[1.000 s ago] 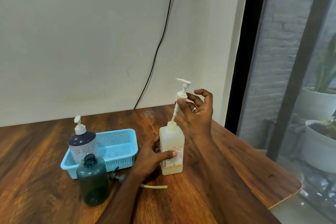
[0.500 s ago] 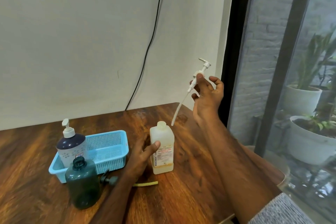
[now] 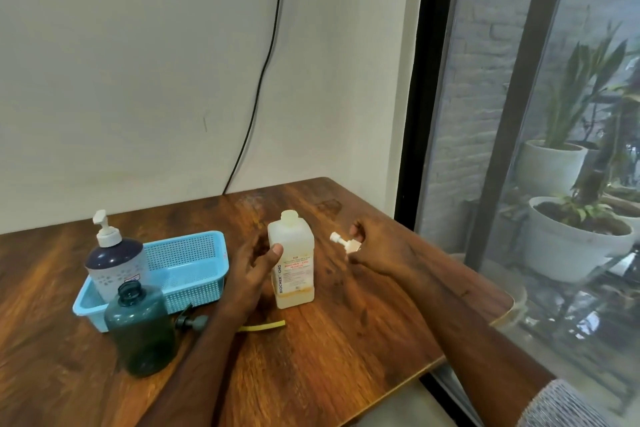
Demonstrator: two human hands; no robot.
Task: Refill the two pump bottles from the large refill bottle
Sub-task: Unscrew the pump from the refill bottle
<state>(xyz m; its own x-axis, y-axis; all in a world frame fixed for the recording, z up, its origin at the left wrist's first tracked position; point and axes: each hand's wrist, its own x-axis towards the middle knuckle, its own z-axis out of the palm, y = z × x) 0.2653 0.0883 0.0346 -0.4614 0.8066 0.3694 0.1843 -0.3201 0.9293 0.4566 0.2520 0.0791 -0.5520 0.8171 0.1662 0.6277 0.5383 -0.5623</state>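
A pale square bottle point(image 3: 293, 262) stands uncapped at the middle of the wooden table point(image 3: 346, 350). My left hand point(image 3: 254, 269) grips its left side, thumb on the front. Down at the table to the right of that bottle, my right hand point(image 3: 379, 250) holds its white pump head point(image 3: 344, 243); the pump's tube is hidden. A dark green bottle point(image 3: 140, 329) stands open at the front left, its dark pump point(image 3: 192, 322) lying beside it. The large dark-and-white pump bottle point(image 3: 114, 253) stands in the blue basket point(image 3: 194, 267).
A yellow tube point(image 3: 263, 326) lies on the table in front of the pale bottle, behind my left forearm. The table's right edge runs along a glass window with potted plants point(image 3: 575, 236) outside. A black cable point(image 3: 256, 87) hangs down the wall behind.
My right hand has brought the white pump down from high in the air to the table right of the pale bottle. My left hand stays on that bottle.
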